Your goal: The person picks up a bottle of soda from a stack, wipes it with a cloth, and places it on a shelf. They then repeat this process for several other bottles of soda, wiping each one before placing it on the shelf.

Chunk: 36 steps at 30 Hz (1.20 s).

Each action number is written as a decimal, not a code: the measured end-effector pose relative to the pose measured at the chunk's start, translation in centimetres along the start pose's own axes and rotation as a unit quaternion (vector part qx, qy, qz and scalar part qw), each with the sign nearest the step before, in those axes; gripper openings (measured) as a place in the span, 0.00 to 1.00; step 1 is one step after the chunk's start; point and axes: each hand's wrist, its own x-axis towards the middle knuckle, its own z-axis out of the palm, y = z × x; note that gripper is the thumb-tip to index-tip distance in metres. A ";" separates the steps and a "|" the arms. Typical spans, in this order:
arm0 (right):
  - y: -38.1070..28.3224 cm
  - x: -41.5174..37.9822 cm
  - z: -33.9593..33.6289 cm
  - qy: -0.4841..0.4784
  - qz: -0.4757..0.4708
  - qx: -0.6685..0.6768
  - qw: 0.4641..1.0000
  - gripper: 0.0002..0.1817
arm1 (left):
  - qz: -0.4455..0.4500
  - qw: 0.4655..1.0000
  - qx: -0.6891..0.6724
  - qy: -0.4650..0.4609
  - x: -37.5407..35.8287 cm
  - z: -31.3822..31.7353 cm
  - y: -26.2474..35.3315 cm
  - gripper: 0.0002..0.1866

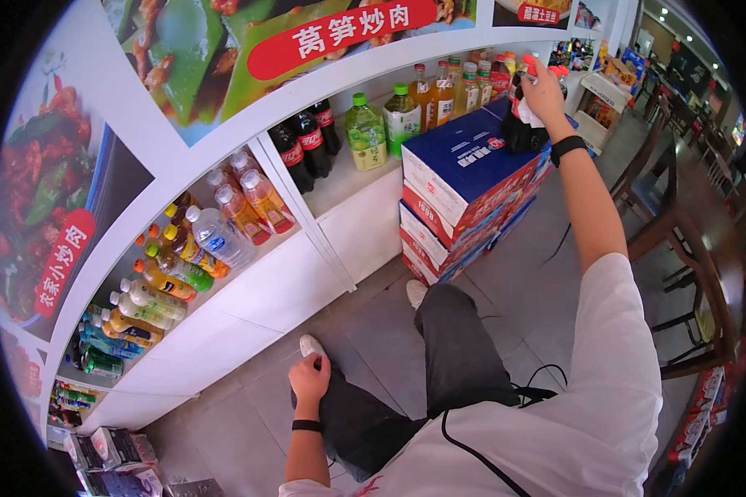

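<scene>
My right hand is closed around the upper part of a dark cola bottle with a red cap. The bottle stands upright on the blue top of a stack of drink cartons. Something white, like a cloth or tissue, shows between that hand and the bottle. Another red cap appears just behind my fingers. Down by my knee, my left hand hangs with its fingers curled in, their inner side hidden.
White shelving curves along the left, holding cola bottles, green tea bottles, a water bottle and several juice bottles. Wooden chairs stand at the right. Packaged boxes sit on the floor at lower left.
</scene>
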 end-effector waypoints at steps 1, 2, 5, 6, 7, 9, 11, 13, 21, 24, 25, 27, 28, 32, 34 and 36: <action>0.8 0.4 0.5 -0.004 -0.004 0.024 1.000 0.27 | -0.003 1.000 0.003 0.000 -0.1 0.0 -0.1 0.12; 1.2 0.5 0.7 -0.004 -0.032 0.031 0.999 0.25 | -0.006 1.000 0.005 0.000 -0.1 0.0 -0.2 0.12; 0.4 -0.4 0.5 0.018 -0.140 0.064 0.988 0.21 | -0.013 1.000 0.011 0.000 -0.3 -0.2 -0.1 0.12; -0.6 -1.4 0.2 0.029 -0.181 0.078 0.980 0.20 | -0.016 1.000 0.012 0.002 -0.2 -0.3 0.0 0.12; -3.6 -3.1 -1.6 0.002 -0.178 0.107 0.978 0.18 | -0.015 1.000 0.016 0.000 -0.1 -0.4 0.0 0.12; -8.2 -5.7 -4.2 -0.040 -0.171 0.158 0.972 0.19 | -0.018 1.000 0.023 -0.007 -0.2 -0.4 0.1 0.12; -10.7 -7.1 -3.9 -0.031 -0.194 0.203 0.959 0.19 | -0.015 1.000 0.014 -0.011 0.0 -0.5 0.3 0.12; -13.8 -8.0 -4.0 -0.028 -0.212 0.244 0.946 0.18 | -0.010 1.000 0.012 -0.011 0.0 -0.3 0.2 0.12; -22.5 -10.3 2.2 -0.129 -0.177 0.381 0.898 0.18 | -0.014 1.000 -0.003 0.005 -0.2 -0.3 -0.5 0.13; -24.6 -11.1 5.7 -0.180 -0.130 0.418 0.881 0.20 | -0.020 1.000 -0.005 0.002 -0.2 -0.6 -0.6 0.12; -25.2 -11.2 6.9 -0.177 -0.148 0.405 0.885 0.20 | -0.020 1.000 -0.015 0.002 -0.2 -0.7 -0.5 0.12; -26.6 -11.3 9.0 -0.171 -0.183 0.381 0.890 0.20 | -0.019 0.999 -0.033 0.003 0.0 -1.2 -0.2 0.12; -27.4 -11.4 9.8 -0.142 -0.197 0.376 0.894 0.21 | -0.015 0.999 -0.036 0.008 0.0 -1.4 -0.1 0.11; -29.3 -10.1 13.0 -0.102 -0.215 0.314 0.919 0.25 | -0.013 0.999 -0.047 0.015 0.1 -1.3 -0.3 0.11; -30.0 -9.1 14.2 -0.125 -0.199 0.258 0.937 0.25 | -0.016 0.998 -0.051 0.014 0.3 -1.2 -0.4 0.10; -30.0 -7.8 16.0 -0.139 -0.196 0.202 0.949 0.26 | -0.016 0.998 -0.052 0.013 0.3 -1.2 -0.5 0.10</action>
